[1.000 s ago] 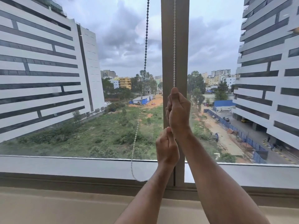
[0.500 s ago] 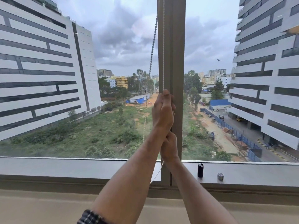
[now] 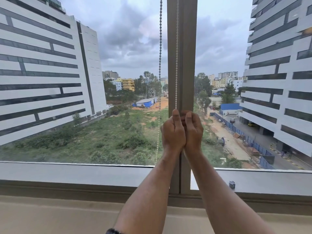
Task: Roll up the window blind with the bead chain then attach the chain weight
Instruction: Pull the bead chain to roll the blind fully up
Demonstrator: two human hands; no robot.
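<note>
A white bead chain hangs in two strands in front of the brown window post. The right strand runs straight down into my fists. The left strand hangs free beside them and passes behind my left forearm. My left hand and my right hand are side by side at the same height, both closed around the right strand, knuckles touching. The blind itself is out of view above. A small grey metal piece, possibly the chain weight, lies on the sill at the right.
The window sill runs across the view below the glass, with a beige ledge under it. Tall buildings and a green plot lie outside. A dark watch band shows on my left wrist.
The hands were stacked one above the other; now they sit side by side at equal height on the chain. The black cylinder seen on the sill half a second ago is hidden behind my right arm.
</note>
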